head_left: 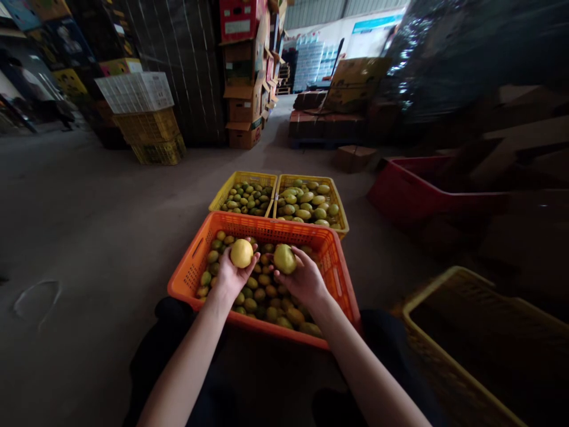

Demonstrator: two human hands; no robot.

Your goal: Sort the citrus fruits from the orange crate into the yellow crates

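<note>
In my left hand [239, 267] rests a yellow mango [241, 254], its round end facing up and my fingers curled around its sides. My right hand [302, 271] grips a greener mango [284, 259] between thumb and fingers. Both hands are above an orange plastic crate [267, 225], which holds many green and yellow mangoes [271, 292]. Behind it, two yellow crates stand side by side. The left one holds small green mangoes [249, 197]; larger, paler mangoes [306, 198] fill the right one.
A yellow crate [448, 350] stands near my right knee, with a red bin [427, 190] beyond it. Stacked crates [149, 127] are at the back left, cartons [243, 89] at the back centre. A brown box [354, 158] sits on the concrete floor [111, 225].
</note>
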